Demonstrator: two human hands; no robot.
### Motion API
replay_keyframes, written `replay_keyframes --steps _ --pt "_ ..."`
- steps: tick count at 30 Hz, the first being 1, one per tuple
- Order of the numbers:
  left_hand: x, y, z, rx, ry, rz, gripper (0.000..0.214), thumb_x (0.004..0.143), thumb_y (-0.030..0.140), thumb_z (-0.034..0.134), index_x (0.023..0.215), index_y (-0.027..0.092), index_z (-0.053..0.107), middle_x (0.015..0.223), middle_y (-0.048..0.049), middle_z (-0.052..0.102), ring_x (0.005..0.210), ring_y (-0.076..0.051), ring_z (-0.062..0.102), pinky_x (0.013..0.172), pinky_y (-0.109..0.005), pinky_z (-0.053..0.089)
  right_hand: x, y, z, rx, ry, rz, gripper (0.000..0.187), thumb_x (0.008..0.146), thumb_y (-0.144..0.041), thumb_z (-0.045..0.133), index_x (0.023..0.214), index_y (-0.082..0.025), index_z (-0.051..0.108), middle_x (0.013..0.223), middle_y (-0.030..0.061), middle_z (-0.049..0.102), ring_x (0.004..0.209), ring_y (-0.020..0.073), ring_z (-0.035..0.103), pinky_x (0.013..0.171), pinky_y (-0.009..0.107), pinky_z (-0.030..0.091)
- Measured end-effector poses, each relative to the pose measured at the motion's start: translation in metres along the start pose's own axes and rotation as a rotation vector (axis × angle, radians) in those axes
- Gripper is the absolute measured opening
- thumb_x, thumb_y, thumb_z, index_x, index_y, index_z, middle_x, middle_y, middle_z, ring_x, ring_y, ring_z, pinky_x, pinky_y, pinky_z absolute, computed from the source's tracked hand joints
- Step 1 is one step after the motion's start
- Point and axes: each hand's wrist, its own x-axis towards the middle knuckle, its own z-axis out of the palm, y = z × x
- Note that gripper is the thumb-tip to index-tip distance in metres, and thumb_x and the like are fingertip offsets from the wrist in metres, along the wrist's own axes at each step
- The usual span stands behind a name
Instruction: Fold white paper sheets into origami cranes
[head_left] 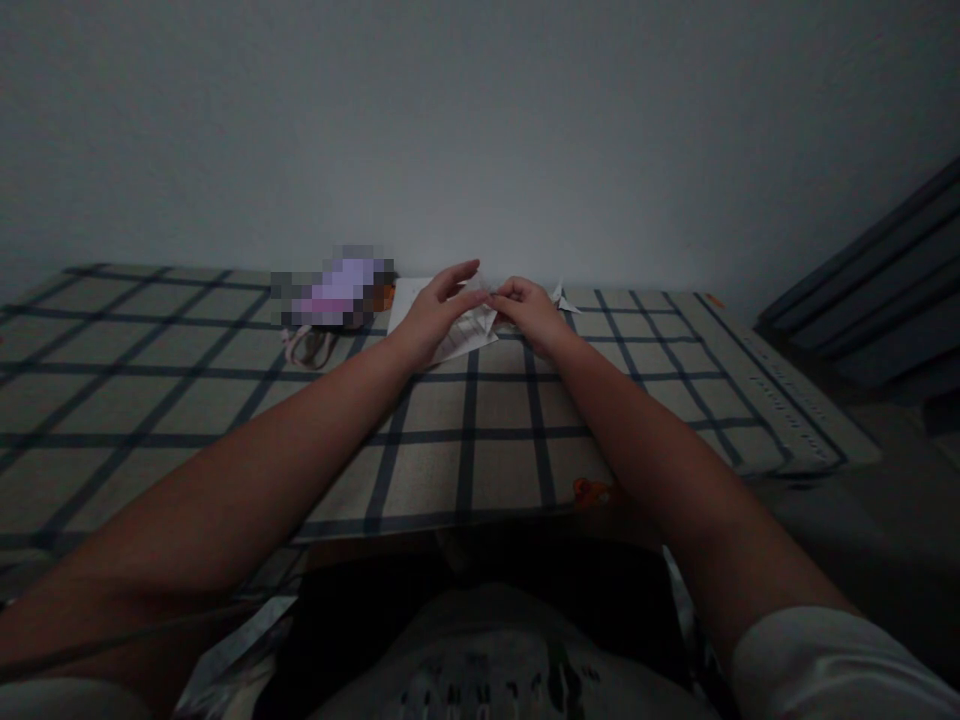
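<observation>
My right hand [529, 312] pinches a small piece of folded white paper [489, 318] between thumb and fingertips. Across from it, my left hand [435, 312] has its fingers stretched out and apart, with the thumb reaching to the paper's edge; whether it presses on the paper I cannot tell. Beneath my left hand lies a white sheet [409, 297] with faint lines on it, partly covered by the hand. A pointed folded paper shape [564, 299] stands just beyond my right hand.
A checked cloth [495, 470] covers the table, which meets a plain wall [480, 130]. To the left lies a blurred purple item [341, 290] with a pale cord loop [309, 346]. Dark ribbed panels [877, 270] stand beyond the right edge.
</observation>
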Motion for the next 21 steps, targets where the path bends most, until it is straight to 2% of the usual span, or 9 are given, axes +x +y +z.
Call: replay_keyframes --steps 5,11,17,21 --pt "-0.003 0.008 -0.003 0.06 0.009 -0.024 0.048 0.072 0.048 0.078 0.109 0.017 0.075 0.114 -0.0105 0.073 0.108 -0.026 0.064 0.097 -0.039 0.05 -0.003 -0.003 0.001 -0.017 -0.104 0.003 0.023 0.072 -0.031 0.075 0.073 -0.019 0.055 0.063 -0.0045 0.058 0.057 0.009 0.055 0.057 0.023 0.044" --pt "-0.002 0.015 -0.005 -0.02 0.031 -0.135 0.039 0.066 0.045 0.083 0.091 0.016 0.078 0.095 -0.0083 0.076 0.085 -0.02 0.067 0.082 -0.032 0.051 -0.005 -0.006 -0.002 -0.135 -0.2 -0.019 0.027 0.073 -0.039 0.077 0.077 -0.018 0.061 0.063 -0.0042 0.055 0.057 0.0085 0.048 0.055 0.023 0.037" --pt "-0.001 0.014 -0.008 0.017 0.035 -0.18 0.035 0.066 0.045 0.082 0.086 0.016 0.078 0.084 -0.0059 0.074 0.072 -0.017 0.063 0.069 -0.028 0.048 -0.005 -0.011 -0.003 -0.315 -0.163 -0.135 0.029 0.079 -0.044 0.07 0.085 -0.015 0.072 0.073 0.0002 0.064 0.066 0.0111 0.051 0.065 0.027 0.039" --pt "0.0 0.011 -0.009 0.026 0.035 -0.157 0.031 0.067 0.044 0.082 0.082 0.017 0.078 0.081 -0.0055 0.073 0.072 -0.017 0.062 0.069 -0.028 0.048 -0.005 -0.011 -0.004 -0.387 -0.162 -0.21 0.025 0.082 -0.041 0.068 0.083 -0.017 0.074 0.078 0.002 0.068 0.073 0.0139 0.056 0.071 0.029 0.042"
